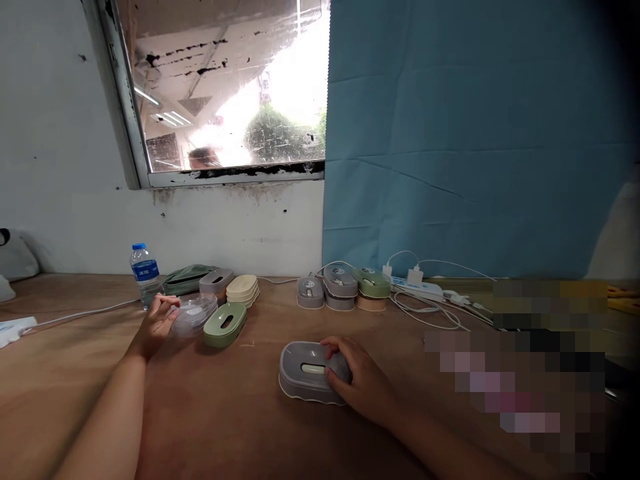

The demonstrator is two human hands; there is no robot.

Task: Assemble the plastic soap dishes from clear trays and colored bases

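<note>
A grey oval box [293, 367] with a slot in its top stands on the table in front of me. My right hand [363, 380] grips its right end, the thumb by the slot and the fingers curled over the far side. Something pale shows inside the slot. Further left, my left hand [156, 323] has its fingers bent together at the left edge of some clear plastic covers [194, 315]; the exact hold is partly hidden. Just right of those covers sits a green oval lid [225, 325] with a slot.
Cream trays [243, 289] are stacked behind the green lid, beside a grey slotted lid [216, 280]. A water bottle [145, 277] stands at the left. Several finished-looking boxes [341, 283] and a power strip [417, 288] with loose white cables line the back wall.
</note>
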